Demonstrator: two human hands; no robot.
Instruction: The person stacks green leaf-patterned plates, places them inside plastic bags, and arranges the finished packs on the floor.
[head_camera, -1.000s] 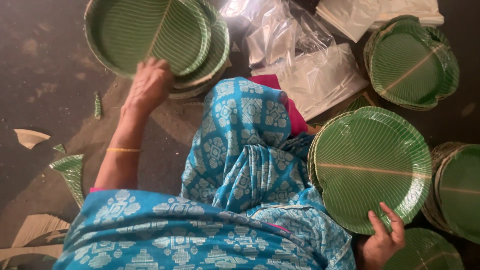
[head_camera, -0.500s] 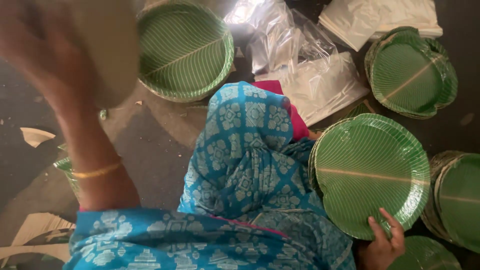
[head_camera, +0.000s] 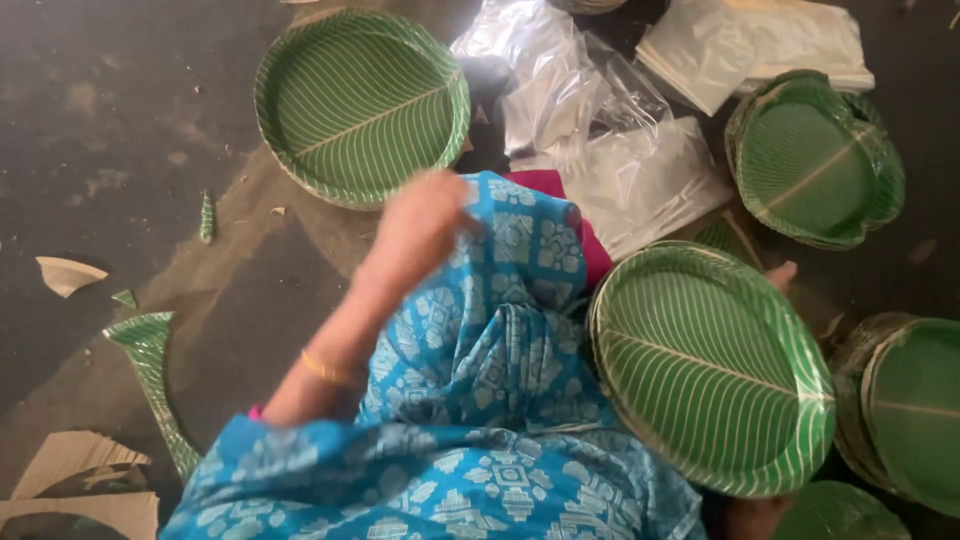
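My left hand (head_camera: 420, 225) is blurred in motion over my knee, which is covered in blue patterned cloth (head_camera: 500, 340). I see nothing in it, and its fingers are too smeared to read. A stack of round green leaf-patterned paper plates (head_camera: 360, 105) lies on the floor just beyond it. My right hand (head_camera: 755, 515) shows only partly at the bottom edge, gripping the lower rim of a tilted stack of the same green plates (head_camera: 710, 365) that leans against my right leg.
Clear plastic bags (head_camera: 600, 130) lie crumpled ahead. A bagged plate stack (head_camera: 815, 160) sits at the upper right and another stack (head_camera: 915, 410) at the right edge. Trimmed green and brown paper scraps (head_camera: 150, 370) litter the dark floor on the left.
My left hand was on the far plate stack, then swung up close to the camera, and has now dropped over my knee. The right hand's plate stack has barely moved.
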